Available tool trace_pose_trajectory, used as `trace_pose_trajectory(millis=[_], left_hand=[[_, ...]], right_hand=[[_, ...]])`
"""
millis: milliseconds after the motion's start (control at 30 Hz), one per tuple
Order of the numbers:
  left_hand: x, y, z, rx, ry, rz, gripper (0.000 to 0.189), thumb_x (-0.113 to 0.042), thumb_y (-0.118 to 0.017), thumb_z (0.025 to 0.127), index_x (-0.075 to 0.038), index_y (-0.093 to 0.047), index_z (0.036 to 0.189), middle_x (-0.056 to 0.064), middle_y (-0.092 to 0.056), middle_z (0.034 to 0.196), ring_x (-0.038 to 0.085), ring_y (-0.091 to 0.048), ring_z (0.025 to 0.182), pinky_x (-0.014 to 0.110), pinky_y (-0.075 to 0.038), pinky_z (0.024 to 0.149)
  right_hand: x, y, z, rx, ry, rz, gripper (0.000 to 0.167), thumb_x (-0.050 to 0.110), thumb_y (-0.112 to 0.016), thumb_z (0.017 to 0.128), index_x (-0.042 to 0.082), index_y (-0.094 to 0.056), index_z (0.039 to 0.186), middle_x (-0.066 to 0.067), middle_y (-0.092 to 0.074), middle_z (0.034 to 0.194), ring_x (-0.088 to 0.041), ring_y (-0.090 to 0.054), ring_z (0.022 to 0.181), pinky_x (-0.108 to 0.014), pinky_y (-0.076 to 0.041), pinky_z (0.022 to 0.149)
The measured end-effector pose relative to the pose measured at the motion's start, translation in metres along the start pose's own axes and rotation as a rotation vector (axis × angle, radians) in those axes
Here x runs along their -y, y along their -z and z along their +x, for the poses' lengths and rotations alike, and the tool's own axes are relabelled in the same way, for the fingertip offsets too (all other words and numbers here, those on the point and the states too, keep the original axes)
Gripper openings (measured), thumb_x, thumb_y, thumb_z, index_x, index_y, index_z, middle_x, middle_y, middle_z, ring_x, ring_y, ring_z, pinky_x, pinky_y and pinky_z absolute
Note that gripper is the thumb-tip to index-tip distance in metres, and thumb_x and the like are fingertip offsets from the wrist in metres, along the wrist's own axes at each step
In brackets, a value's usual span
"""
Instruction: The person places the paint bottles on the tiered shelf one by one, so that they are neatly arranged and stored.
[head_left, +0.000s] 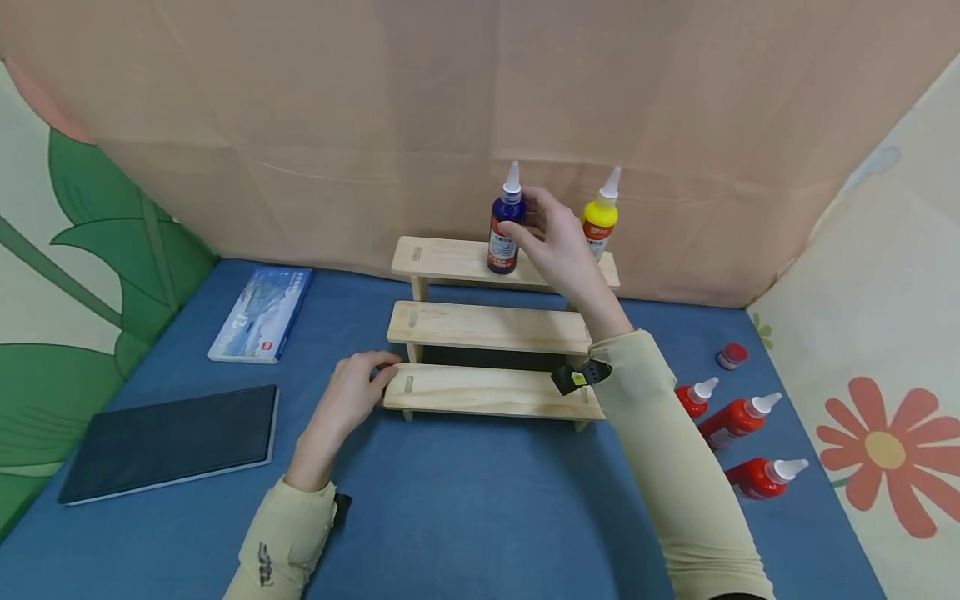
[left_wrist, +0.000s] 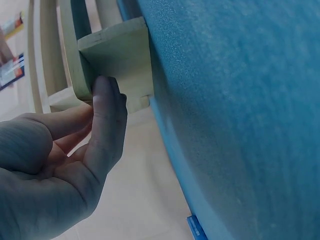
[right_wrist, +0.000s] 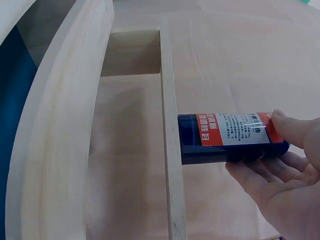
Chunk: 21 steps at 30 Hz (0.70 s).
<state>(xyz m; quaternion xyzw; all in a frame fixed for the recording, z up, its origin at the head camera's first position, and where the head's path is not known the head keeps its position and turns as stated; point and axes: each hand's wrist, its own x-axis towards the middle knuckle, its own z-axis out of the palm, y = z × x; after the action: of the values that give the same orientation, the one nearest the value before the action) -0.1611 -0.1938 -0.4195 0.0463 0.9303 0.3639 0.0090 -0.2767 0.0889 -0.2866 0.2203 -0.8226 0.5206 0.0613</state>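
Note:
A three-tier wooden display rack (head_left: 480,323) stands on the blue tabletop. On its top step, a little right of the middle, is an upright dark blue paint bottle (head_left: 506,229) with a white nozzle. My right hand (head_left: 557,242) grips this bottle by its upper body, thumb on one side and fingers on the other; in the right wrist view its base (right_wrist: 189,140) is right at the step's surface. A yellow paint bottle (head_left: 600,218) stands at the right end of that step, partly behind my hand. My left hand (head_left: 352,387) pinches the left end of the lowest step.
Right of the rack lie several red paint bottles (head_left: 731,423) with white nozzles, one partly behind my right sleeve, and a small red-capped jar (head_left: 732,356). To the left are a blue-and-white box (head_left: 261,315) and a dark flat tablet (head_left: 172,443). A brown sheet (head_left: 315,133) hangs behind.

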Motion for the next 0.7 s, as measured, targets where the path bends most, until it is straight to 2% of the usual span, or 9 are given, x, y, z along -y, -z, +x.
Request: trace_pose_trajectory(millis=[200, 533, 700], left_hand=[[0.001, 0.000, 0.001, -0.001, -0.001, -0.010, 0.025, -0.004, -0.062, 0.109, 0.007, -0.074, 0.128, 0.023, -0.074, 0.111, 0.018, -0.058, 0.061, 0.036, -0.047, 0.061], [0.000, -0.001, 0.001, 0.009, -0.004, -0.013, 0.026, -0.003, -0.060, 0.109, 0.007, -0.073, 0.129, 0.026, -0.073, 0.114, 0.018, -0.059, 0.060, 0.035, -0.048, 0.059], [0.001, 0.001, 0.000, 0.003, -0.013, -0.008, 0.026, -0.003, -0.060, 0.109, 0.008, -0.073, 0.129, 0.027, -0.073, 0.115, 0.018, -0.058, 0.060, 0.036, -0.047, 0.059]], right_hand=[[-0.002, -0.001, -0.002, -0.005, -0.006, 0.026, 0.054, 0.011, -0.068, 0.107, -0.005, -0.047, 0.155, -0.020, -0.055, 0.154, -0.032, -0.055, 0.142, -0.038, -0.043, 0.116], [0.003, 0.007, -0.010, -0.051, 0.001, 0.049, 0.057, 0.016, -0.070, 0.107, -0.001, -0.047, 0.157, -0.016, -0.054, 0.157, -0.028, -0.054, 0.143, -0.037, -0.043, 0.116], [0.011, 0.015, -0.022, -0.056, 0.034, 0.077, 0.057, 0.018, -0.069, 0.108, -0.001, -0.047, 0.157, -0.013, -0.055, 0.156, -0.023, -0.054, 0.144, -0.034, -0.041, 0.117]])
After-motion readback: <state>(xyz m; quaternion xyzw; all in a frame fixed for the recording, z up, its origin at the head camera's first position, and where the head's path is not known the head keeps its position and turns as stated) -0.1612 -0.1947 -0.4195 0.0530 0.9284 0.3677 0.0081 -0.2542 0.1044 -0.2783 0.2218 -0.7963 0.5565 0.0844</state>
